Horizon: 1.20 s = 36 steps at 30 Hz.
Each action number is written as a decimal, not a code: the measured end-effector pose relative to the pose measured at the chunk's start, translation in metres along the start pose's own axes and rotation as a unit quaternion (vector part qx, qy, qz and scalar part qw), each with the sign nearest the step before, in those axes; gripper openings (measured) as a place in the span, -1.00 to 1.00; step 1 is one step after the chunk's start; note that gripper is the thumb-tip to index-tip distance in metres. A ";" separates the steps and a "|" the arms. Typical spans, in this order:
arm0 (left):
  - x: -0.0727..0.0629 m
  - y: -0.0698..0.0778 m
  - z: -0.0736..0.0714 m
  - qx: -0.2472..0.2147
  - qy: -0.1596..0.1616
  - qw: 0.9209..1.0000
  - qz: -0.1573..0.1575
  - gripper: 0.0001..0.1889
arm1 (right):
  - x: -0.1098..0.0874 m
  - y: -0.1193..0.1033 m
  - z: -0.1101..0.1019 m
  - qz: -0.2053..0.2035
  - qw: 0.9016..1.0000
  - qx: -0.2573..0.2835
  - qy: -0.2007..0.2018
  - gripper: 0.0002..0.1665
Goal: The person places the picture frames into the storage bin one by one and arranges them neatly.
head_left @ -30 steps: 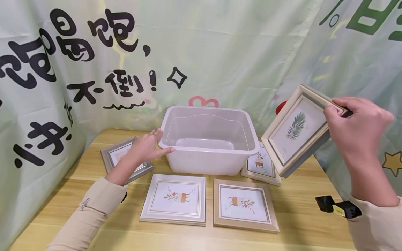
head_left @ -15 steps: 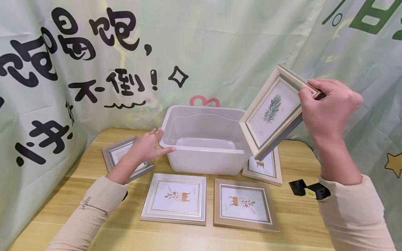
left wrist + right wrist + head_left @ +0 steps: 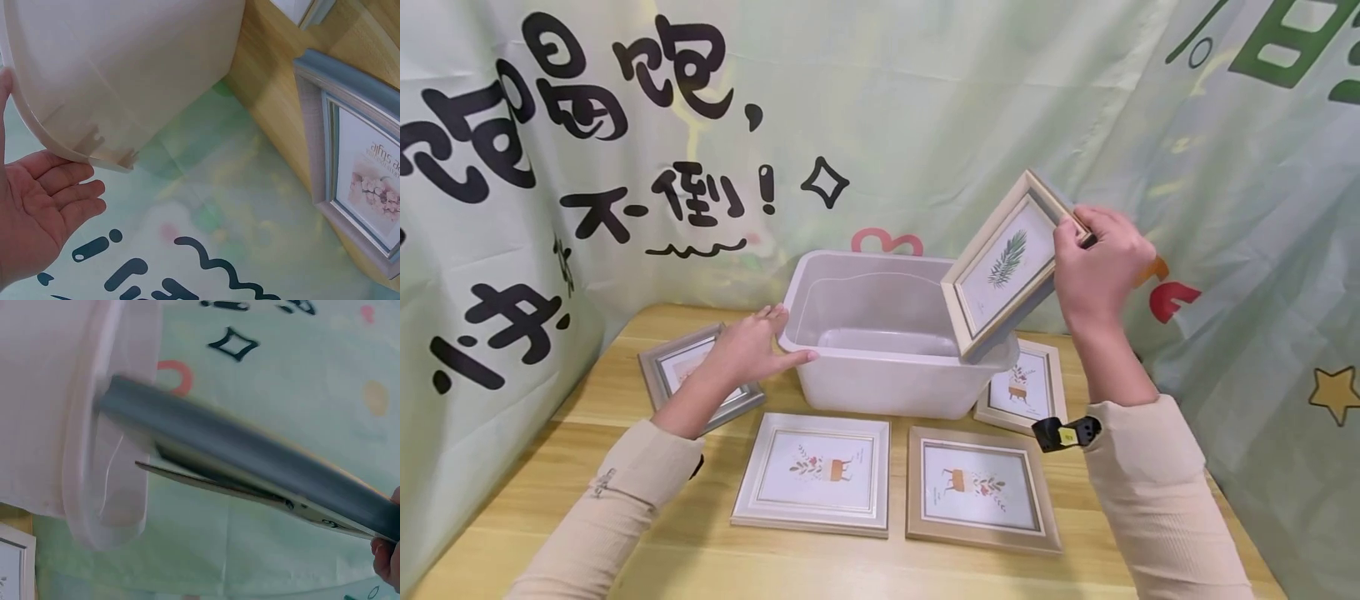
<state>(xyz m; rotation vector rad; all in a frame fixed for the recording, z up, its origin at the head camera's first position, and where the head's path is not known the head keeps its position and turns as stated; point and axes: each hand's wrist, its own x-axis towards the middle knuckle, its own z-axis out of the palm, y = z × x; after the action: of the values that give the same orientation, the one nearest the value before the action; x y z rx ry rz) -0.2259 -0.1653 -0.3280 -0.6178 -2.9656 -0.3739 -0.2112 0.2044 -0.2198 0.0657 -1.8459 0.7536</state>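
My right hand [image 3: 1105, 271] grips the upper corner of a cream picture frame [image 3: 1000, 267] with a green fern leaf print. The frame is tilted, its lower end over the right side of a pale plastic bin [image 3: 887, 383]. In the right wrist view the picture frame [image 3: 237, 450] shows its dark edge, and a back stand [image 3: 212, 484] sticks out a little. My left hand [image 3: 748, 350] rests on the bin's left front corner, thumb along the front rim. In the left wrist view the fingers of the left hand [image 3: 50, 206] touch the rim's outer side, fairly straight.
On the wooden table [image 3: 760, 567] lie a silver-white picture frame [image 3: 767, 508] and a tan picture frame [image 3: 1045, 517] in front. A grey picture frame [image 3: 658, 379] is left of the bin, a cream picture frame [image 3: 1052, 375] right. A printed curtain [image 3: 962, 125] hangs behind.
My right hand has carried the fern picture frame leftward from the right side to over the bin's right part. The left hand stays at the bin's corner.
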 end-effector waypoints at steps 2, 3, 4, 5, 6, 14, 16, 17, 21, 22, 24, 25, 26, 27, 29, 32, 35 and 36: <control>0.001 0.000 0.000 0.002 0.000 1.000 0.001 -0.12 | -0.002 0.002 0.005 0.020 1.000 0.009 0.017 -0.71; 0.001 0.000 0.000 0.002 0.000 1.000 0.001 -0.12 | -0.003 0.002 0.007 0.029 0.999 0.016 0.027 -0.72; 0.001 0.000 0.000 0.003 0.000 1.000 0.001 -0.12 | -0.004 0.003 0.008 0.036 0.998 0.022 0.036 -0.73; 0.001 0.000 0.000 0.003 0.000 1.000 0.001 -0.12 | -0.004 0.003 0.009 0.042 0.998 0.026 0.042 -0.73; 0.002 0.000 0.000 0.004 0.001 1.000 0.002 -0.13 | -0.005 0.002 0.011 0.047 0.997 0.031 0.049 -0.74; 0.003 -0.001 0.000 0.003 -0.002 1.000 0.004 -0.11 | -0.018 0.011 0.029 0.027 0.996 0.055 0.064 -0.77; 0.003 -0.001 0.000 0.002 -0.004 1.000 0.003 -0.11 | -0.024 0.016 0.035 0.017 0.996 0.057 0.065 -0.77; 0.003 -0.001 0.000 0.001 -0.004 1.000 0.002 -0.11 | -0.027 0.018 0.037 0.010 0.996 0.057 0.066 -0.78; 0.002 0.000 0.001 0.000 -0.003 1.000 0.000 -0.12 | -0.041 0.026 0.046 0.003 0.996 0.058 0.063 -0.79; 0.002 0.000 0.001 0.000 -0.002 1.000 -0.001 -0.12 | -0.044 0.028 0.048 0.000 0.996 0.057 0.062 -0.80; 0.002 0.000 0.001 0.001 -0.001 1.000 -0.002 -0.13 | -0.050 0.031 0.051 0.002 0.997 0.058 0.057 -0.80; 0.001 0.000 0.001 0.001 -0.001 1.000 -0.002 -0.12 | -0.053 0.033 0.052 0.001 0.997 0.058 0.054 -0.80; 0.001 0.000 0.001 0.000 -0.001 1.000 -0.004 -0.12 | -0.056 0.035 0.053 0.002 0.997 0.057 0.049 -0.80; 0.001 0.001 0.001 -0.001 -0.002 1.000 -0.005 -0.12 | -0.059 0.036 0.054 0.000 0.997 0.057 0.046 -0.81; 0.002 0.001 0.000 -0.002 -0.004 1.000 -0.007 -0.11 | -0.064 0.039 0.057 -0.005 0.997 0.058 0.041 -0.81; 0.002 0.001 0.000 -0.003 -0.006 1.000 -0.010 -0.10 | -0.071 0.042 0.059 -0.011 0.998 0.058 0.035 -0.83; 0.002 0.000 0.001 -0.001 -0.005 1.000 -0.009 -0.10 | -0.079 0.045 0.061 -0.015 0.998 0.055 0.027 -0.83; 0.002 0.000 0.001 0.000 -0.005 1.000 -0.009 -0.10 | -0.082 0.045 0.061 -0.016 0.998 0.053 0.023 -0.83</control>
<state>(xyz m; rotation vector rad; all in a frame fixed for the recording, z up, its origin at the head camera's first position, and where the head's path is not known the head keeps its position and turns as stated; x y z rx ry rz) -0.2274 -0.1646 -0.3287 -0.5962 -2.9813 -0.3747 -0.2459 0.1836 -0.3244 0.1447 -1.7563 0.8246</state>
